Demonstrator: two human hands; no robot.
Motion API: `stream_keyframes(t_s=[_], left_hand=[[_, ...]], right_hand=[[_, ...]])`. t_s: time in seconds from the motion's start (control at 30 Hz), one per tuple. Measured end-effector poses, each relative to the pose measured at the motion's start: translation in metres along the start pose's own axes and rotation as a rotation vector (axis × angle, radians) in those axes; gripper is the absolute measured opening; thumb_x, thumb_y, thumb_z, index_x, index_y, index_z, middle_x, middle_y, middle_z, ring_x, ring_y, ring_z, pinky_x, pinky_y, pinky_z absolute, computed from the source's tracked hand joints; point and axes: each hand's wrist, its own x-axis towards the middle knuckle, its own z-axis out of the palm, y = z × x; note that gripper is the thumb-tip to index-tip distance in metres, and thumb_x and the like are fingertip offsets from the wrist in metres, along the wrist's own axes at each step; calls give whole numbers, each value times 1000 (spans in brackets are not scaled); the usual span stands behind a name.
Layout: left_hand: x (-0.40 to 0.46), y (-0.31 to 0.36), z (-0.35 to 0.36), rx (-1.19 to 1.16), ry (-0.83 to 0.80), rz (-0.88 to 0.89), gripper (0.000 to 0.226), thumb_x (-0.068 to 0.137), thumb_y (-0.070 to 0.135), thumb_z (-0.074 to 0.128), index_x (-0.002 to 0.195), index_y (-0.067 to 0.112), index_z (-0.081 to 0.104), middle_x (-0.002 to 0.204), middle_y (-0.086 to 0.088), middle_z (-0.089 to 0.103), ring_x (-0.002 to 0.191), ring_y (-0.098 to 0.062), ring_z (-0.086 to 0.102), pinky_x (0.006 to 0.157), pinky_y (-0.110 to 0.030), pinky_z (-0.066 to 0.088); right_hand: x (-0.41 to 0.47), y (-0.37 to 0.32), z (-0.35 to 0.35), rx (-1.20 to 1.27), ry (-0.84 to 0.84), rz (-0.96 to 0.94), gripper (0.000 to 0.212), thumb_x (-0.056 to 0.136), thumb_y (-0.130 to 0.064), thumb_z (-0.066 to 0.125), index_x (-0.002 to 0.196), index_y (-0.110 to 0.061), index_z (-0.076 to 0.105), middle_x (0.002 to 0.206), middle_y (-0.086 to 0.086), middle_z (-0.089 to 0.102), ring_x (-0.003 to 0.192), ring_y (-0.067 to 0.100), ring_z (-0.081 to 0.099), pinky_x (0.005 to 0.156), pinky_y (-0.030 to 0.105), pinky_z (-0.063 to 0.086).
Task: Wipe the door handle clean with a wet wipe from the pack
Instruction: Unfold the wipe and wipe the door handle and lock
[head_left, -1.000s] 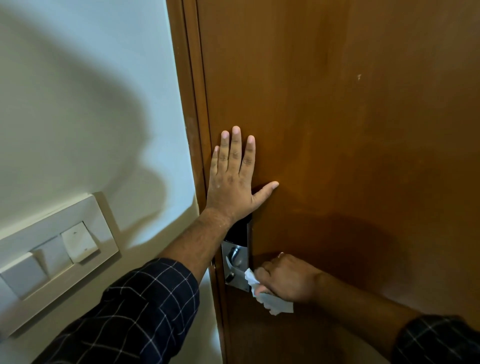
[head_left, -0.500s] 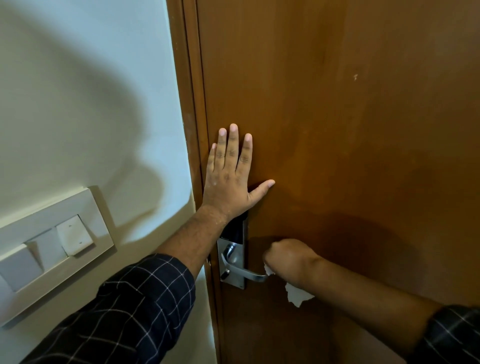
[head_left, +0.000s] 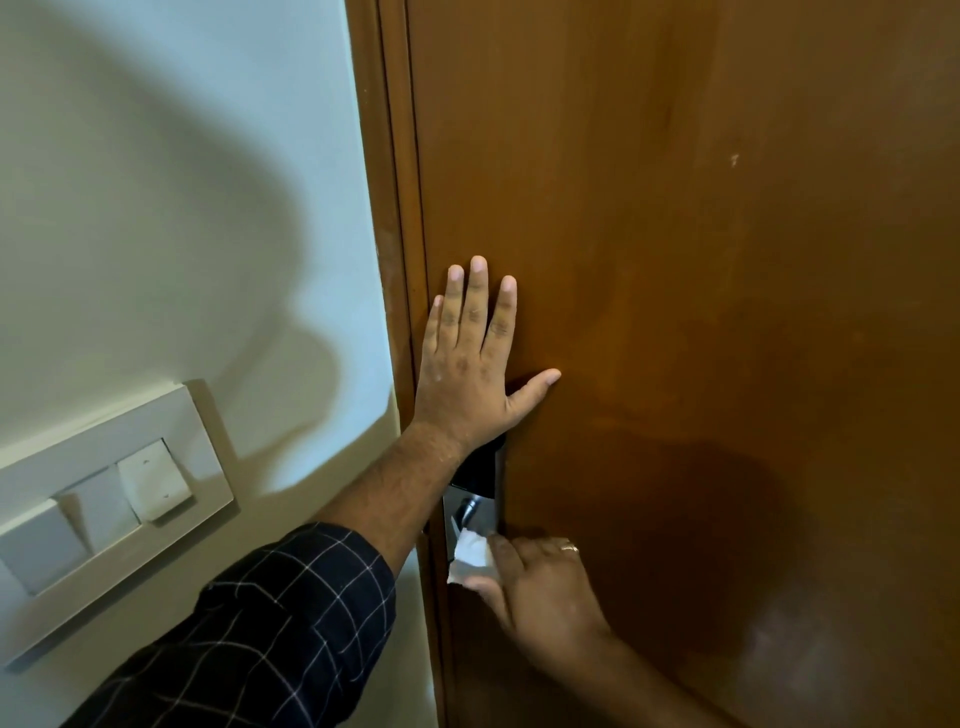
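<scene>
- The left hand (head_left: 467, 374) lies flat on the brown door (head_left: 701, 312), near its left edge. The fingers are straight and close together, the thumb points to the right. It holds nothing.
- The right hand (head_left: 540, 587) is lower, at the lock. Its fingers are closed on a white wet wipe (head_left: 470, 561) and press it against the metal lock plate (head_left: 485, 512).
- The wipe covers the lower part of the plate. The door handle itself is hidden behind the wipe and the hand, only its round base (head_left: 466, 508) shows above the wipe.
- There is a ring (head_left: 570, 547) on one finger of the right hand.
- The left arm wears a dark checked sleeve (head_left: 270, 629).
- On the pale wall (head_left: 182, 208), left of the door frame (head_left: 389, 234), is a switch panel (head_left: 104, 509).
</scene>
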Motion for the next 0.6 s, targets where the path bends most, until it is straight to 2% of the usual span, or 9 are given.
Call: stream_keyframes(t_s=[0.07,0.1,0.13,0.2,0.3,0.37,0.43,0.5,0.6], left_hand=[[-1,0,0,-6,-1,6,96,86,76,35,156,18,5,165,-16,11,153,-32,3,123,-47,5],[-1,-1,1,-4,1,8,96,86,76,35,156,17,6,165,-16,11,153,-32,2,123,-47,5],[-1,-1,2,-4,5,10,96,86,76,35,156,17,7,164,-16,11,153,-32,2,123,-47,5],[-1,0,2,-15,21,17,95,86,75,37,156,17,9,164,-17,12,153,-32,3,123,-47,5],[-1,0,3,-22,31,16,94,86,74,38,156,17,11,164,-16,13,153,-32,4,123,-47,4],[-1,0,3,-26,35,18,94,86,73,38,156,17,12,164,-17,14,153,-32,4,123,-46,4],[-1,0,4,-25,37,21,93,86,73,38,155,16,13,164,-17,14,153,-32,4,123,-46,3],[0,2,4,-28,42,22,93,86,72,38,155,16,13,163,-17,14,153,-32,4,123,-46,2],[0,2,6,-22,39,25,93,86,72,38,155,15,14,163,-18,15,153,-33,5,123,-47,5]], right_hand=[[-2,11,-3,234,-10,-4,65,93,-64,14,108,-26,66,87,-3,70,78,11,63,69,32,48],[0,17,-5,424,-51,38,63,93,-65,16,92,-27,67,76,-4,66,68,7,58,62,30,45],[5,25,-6,594,-45,106,59,92,-63,26,75,-22,64,64,-1,59,57,7,53,54,32,42],[13,33,-8,717,48,218,49,91,-50,51,60,-13,58,53,4,52,47,10,46,48,36,38],[19,22,-1,542,-111,279,24,84,-50,64,84,-26,58,73,-4,64,63,7,59,53,29,46],[21,11,8,234,-261,234,38,88,-59,49,106,-26,54,84,-4,65,72,13,63,61,30,50],[27,1,12,-27,-319,124,45,94,-57,33,110,-22,57,75,1,62,64,18,61,56,32,45],[40,-11,17,-75,-311,103,45,97,-52,31,110,-18,56,78,6,68,66,22,66,50,31,36],[63,-31,26,-13,-262,215,40,101,-44,33,111,-14,58,97,8,72,85,25,70,57,32,39]])
